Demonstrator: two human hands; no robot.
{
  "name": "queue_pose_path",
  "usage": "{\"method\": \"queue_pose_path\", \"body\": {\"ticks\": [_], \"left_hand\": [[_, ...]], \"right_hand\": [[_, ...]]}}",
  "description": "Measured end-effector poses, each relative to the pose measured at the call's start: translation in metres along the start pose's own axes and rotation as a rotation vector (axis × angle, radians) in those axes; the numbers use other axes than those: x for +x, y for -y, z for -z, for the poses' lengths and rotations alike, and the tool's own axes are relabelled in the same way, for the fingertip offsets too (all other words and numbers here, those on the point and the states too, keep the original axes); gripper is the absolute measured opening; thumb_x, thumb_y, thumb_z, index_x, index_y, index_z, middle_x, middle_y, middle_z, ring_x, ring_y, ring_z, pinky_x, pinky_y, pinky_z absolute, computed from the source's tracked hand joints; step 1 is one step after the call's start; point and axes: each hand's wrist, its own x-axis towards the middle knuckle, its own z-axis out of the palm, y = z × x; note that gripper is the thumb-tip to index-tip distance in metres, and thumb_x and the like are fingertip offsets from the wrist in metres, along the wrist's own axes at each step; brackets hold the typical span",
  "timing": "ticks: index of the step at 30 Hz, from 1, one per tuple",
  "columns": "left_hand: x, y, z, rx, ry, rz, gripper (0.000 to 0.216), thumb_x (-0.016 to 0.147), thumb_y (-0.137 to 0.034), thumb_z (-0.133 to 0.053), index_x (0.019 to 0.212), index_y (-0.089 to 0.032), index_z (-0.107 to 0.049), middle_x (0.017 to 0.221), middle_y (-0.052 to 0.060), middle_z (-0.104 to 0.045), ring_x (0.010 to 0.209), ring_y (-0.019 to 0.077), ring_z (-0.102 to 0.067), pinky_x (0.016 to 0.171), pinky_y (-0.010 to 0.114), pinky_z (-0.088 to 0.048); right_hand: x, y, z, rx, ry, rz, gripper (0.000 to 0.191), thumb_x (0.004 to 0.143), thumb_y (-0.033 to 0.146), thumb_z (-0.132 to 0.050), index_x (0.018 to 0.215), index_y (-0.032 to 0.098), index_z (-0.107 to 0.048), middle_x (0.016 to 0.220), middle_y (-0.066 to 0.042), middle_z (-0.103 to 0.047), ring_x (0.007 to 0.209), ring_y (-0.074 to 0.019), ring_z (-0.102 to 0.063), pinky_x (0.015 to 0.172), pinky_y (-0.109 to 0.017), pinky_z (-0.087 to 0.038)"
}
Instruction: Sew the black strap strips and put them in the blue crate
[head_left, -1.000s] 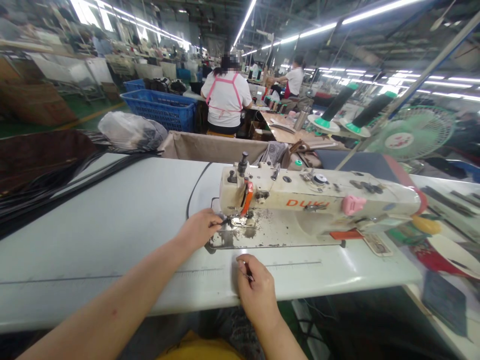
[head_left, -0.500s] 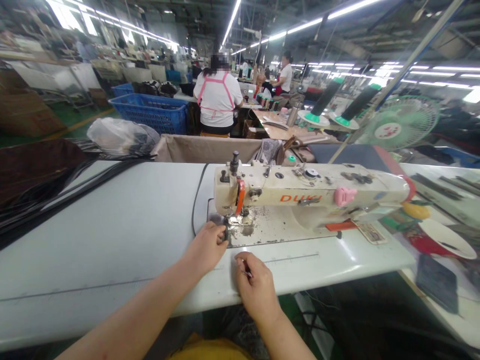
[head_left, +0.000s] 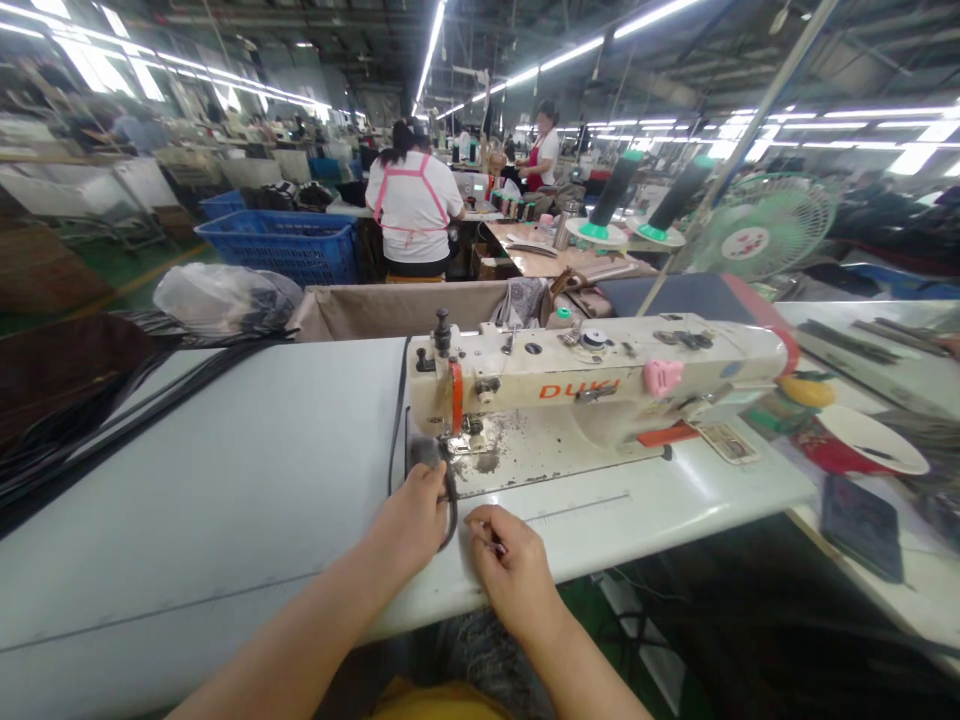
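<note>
A white sewing machine [head_left: 525, 390] with orange lettering stands on the pale table. My left hand [head_left: 416, 505] is closed at the left end of its bed, just in front of the presser foot [head_left: 457, 445], pinching a thin black strip [head_left: 453, 505]. A loop of the strip bends down past my fingertips; another length runs up the table left of the machine head. My right hand [head_left: 510, 550] rests near the table's front edge, fingers curled together. A small shiny bit shows between them, too small to name.
A bundle of black strips [head_left: 142, 410] lies across the table's left side. Behind the table is a beige fabric-lined bin [head_left: 397, 310]. Thread cones [head_left: 611, 195] and a fan [head_left: 757, 235] stand at back right, a phone [head_left: 861, 525] at right. A person [head_left: 412, 200] sits ahead.
My left hand has drawn slightly down and left from the presser foot, and a loop of black strip now shows beside it. My right hand stays nearly still. The view has shifted slightly.
</note>
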Motion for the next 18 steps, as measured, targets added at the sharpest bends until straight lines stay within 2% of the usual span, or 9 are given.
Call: {"method": "queue_pose_path", "body": {"ticks": [3, 6, 9, 12, 15, 18], "left_hand": [[-0.008, -0.002, 0.003, 0.078, 0.003, -0.038, 0.059, 0.086, -0.018, -0.064, 0.143, -0.015, -0.051, 0.125, 0.016, -0.063, 0.108, 0.0266, -0.070, 0.094, 0.037, -0.055], [-0.016, -0.005, 0.009, 0.175, 0.025, -0.084, 0.050, 0.087, -0.027, -0.069, 0.135, -0.019, -0.056, 0.130, 0.015, -0.060, 0.112, 0.0290, -0.068, 0.097, 0.041, -0.054], [-0.021, 0.000, 0.011, 0.240, -0.032, -0.174, 0.042, 0.084, -0.035, -0.072, 0.122, -0.021, -0.061, 0.127, 0.014, -0.060, 0.117, 0.0322, -0.065, 0.103, 0.045, -0.053], [-0.018, 0.013, 0.002, 0.244, -0.139, -0.326, 0.040, 0.082, -0.043, -0.068, 0.117, -0.025, -0.061, 0.127, 0.013, -0.062, 0.123, 0.0374, -0.061, 0.108, 0.051, -0.051], [-0.009, 0.029, -0.015, 0.135, -0.179, -0.441, 0.043, 0.083, -0.047, -0.060, 0.120, -0.026, -0.055, 0.130, 0.015, -0.061, 0.125, 0.0397, -0.060, 0.109, 0.056, -0.051], [0.000, 0.044, -0.031, 0.055, -0.189, -0.489, 0.050, 0.084, -0.055, -0.056, 0.130, -0.039, -0.043, 0.125, 0.007, -0.061, 0.121, 0.0399, -0.060, 0.106, 0.060, -0.052]], "right_hand": [[-0.007, 0.000, 0.014, 0.112, 0.052, -0.042, 0.019, 0.096, 0.031, -0.058, 0.092, 0.023, -0.074, 0.067, 0.003, -0.062, 0.062, -0.0147, -0.055, 0.059, -0.025, -0.044], [-0.024, -0.010, 0.031, 0.168, -0.052, -0.075, 0.031, 0.099, 0.044, -0.057, 0.090, 0.022, -0.077, 0.071, -0.001, -0.065, 0.063, -0.0156, -0.055, 0.059, -0.027, -0.045], [-0.047, -0.029, 0.047, 0.259, -0.295, -0.212, 0.046, 0.100, 0.057, -0.055, 0.085, 0.019, -0.075, 0.063, 0.000, -0.059, 0.057, -0.0148, -0.051, 0.053, -0.027, -0.042], [-0.065, -0.060, 0.066, 0.259, -0.572, -0.339, 0.060, 0.098, 0.070, -0.049, 0.082, 0.017, -0.072, 0.057, 0.002, -0.051, 0.052, -0.0130, -0.046, 0.048, -0.025, -0.038], [-0.080, -0.098, 0.092, 0.156, -0.786, -0.448, 0.067, 0.096, 0.077, -0.044, 0.082, 0.016, -0.070, 0.061, 0.001, -0.055, 0.052, -0.0127, -0.048, 0.047, -0.025, -0.039], [-0.098, -0.135, 0.124, 0.062, -0.950, -0.587, 0.070, 0.097, 0.078, -0.040, 0.086, 0.015, -0.069, 0.065, 0.000, -0.061, 0.052, -0.0131, -0.053, 0.048, -0.026, -0.043]]}}
